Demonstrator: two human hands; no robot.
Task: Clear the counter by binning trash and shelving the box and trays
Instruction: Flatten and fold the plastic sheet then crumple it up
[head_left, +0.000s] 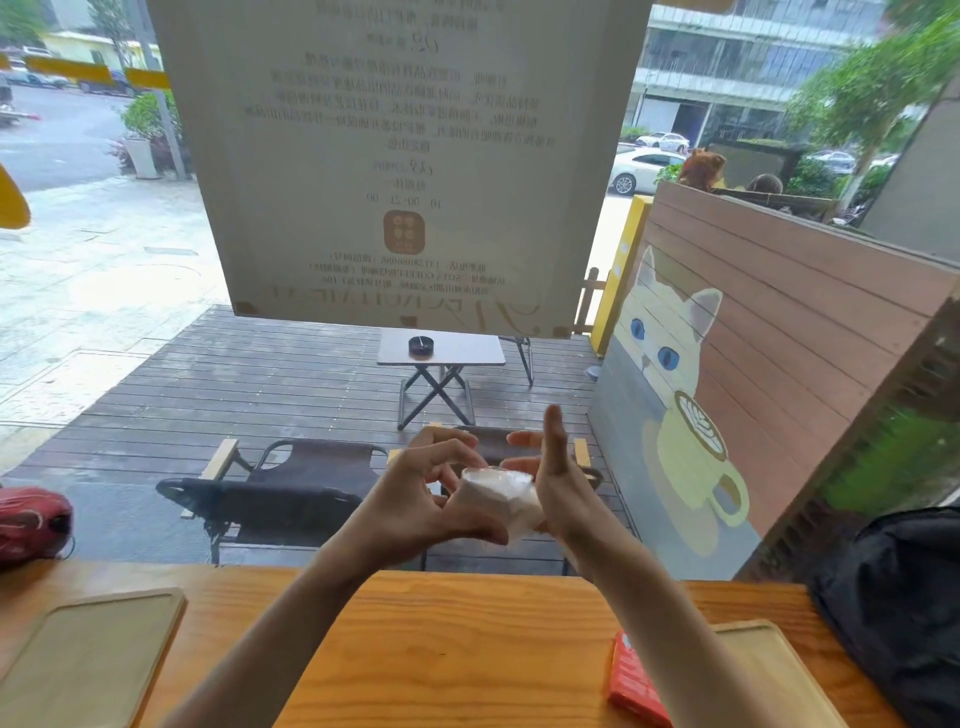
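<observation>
Counter (467, 649) front edge: red box (636, 680) lies flat at right, long axis front-to-back, partly on the right tray (779, 670); left tray (88, 660) sits at the left edge. Nothing shelved yet by the look of it. Both hands raised above the far edge, bunching crumpled white trash (501, 499): left hand (421, 499) curled round it, right hand (558, 483) pressing with fingers straight. Binning comes next.

Both trays (88, 660) and red box (636, 686) run off frame.

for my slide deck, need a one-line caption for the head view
Both hands, left hand and right hand, crumple white trash above the wooden counter.
</observation>
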